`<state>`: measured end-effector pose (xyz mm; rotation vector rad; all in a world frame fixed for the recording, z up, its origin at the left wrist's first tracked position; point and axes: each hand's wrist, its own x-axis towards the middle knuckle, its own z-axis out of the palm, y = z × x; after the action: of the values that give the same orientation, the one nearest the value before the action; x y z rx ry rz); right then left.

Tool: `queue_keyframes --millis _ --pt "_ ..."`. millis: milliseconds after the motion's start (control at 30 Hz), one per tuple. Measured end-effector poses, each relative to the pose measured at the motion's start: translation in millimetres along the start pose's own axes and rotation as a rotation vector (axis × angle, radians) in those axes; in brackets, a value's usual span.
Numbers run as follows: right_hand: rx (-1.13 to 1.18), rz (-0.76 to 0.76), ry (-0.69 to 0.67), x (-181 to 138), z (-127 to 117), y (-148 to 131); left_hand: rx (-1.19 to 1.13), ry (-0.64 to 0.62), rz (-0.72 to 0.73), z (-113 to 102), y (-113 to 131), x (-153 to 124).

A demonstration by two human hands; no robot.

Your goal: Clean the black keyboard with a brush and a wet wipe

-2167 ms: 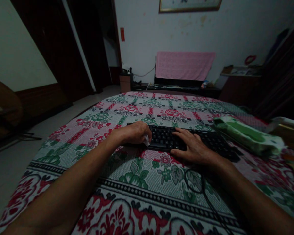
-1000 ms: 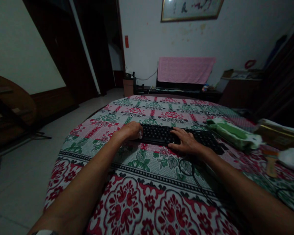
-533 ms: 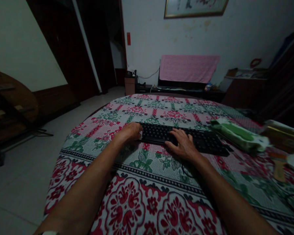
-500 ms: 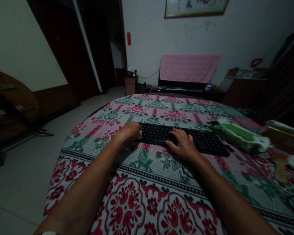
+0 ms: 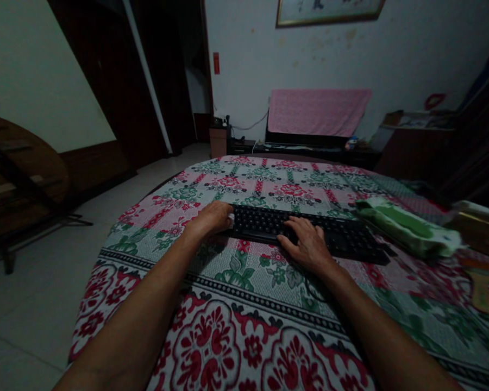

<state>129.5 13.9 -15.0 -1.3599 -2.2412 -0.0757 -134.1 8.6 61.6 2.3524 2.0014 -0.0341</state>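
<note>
A black keyboard [image 5: 258,220] lies across the patterned tablecloth [image 5: 228,304]. At its left end my left hand [image 5: 212,218] is closed on a small white tissue [image 5: 231,219], of which only a bit shows by the fingers. The tissue touches the leftmost keys. My right hand [image 5: 307,243] rests over the keyboard right of its middle, fingers spread on the keys and thumb at the front edge. It holds nothing. Part of a dark cable [image 5: 314,290] shows by the right wrist.
Right of the keyboard lies a green and white soft pack [image 5: 411,225]. Beyond it are a gold-coloured box [image 5: 478,228] and a wooden-handled brush [image 5: 481,290]. A pink cloth [image 5: 318,111] hangs over something by the far wall. A folded round table [image 5: 20,168] leans at left.
My left hand with the tissue has moved slightly left at the keyboard's end. The right hand stays over the same keys. The whole view has shifted a little.
</note>
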Motion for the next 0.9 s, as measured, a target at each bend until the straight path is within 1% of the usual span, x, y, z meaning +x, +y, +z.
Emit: queue_keyframes --millis 167,267,433,533,667,733,833,900 --pt "-0.003 -0.005 0.013 0 0 0 -0.048 0.022 0.069 2 9 -1" --pt "-0.003 -0.011 0.021 0 1 1 -0.023 0.001 0.075 5 12 0" --pt "-0.006 -0.006 0.038 0 4 2 -0.030 -0.069 -0.012 -1 -2 -2" --pt "-0.005 -0.007 0.052 -1 5 1 -0.080 -0.089 -0.029 -4 -9 -4" --pt "-0.006 -0.008 0.060 -1 6 1 -0.123 -0.123 -0.060 -3 -16 -5" --pt "-0.007 -0.007 0.058 -1 6 2 -0.106 -0.117 -0.092 -3 -20 -4" --pt "-0.007 -0.007 0.060 0 6 2 -0.054 -0.074 -0.134 -5 -25 -3" --pt "-0.003 -0.011 0.063 0 6 2 -0.060 -0.058 -0.118 -6 -22 -3"
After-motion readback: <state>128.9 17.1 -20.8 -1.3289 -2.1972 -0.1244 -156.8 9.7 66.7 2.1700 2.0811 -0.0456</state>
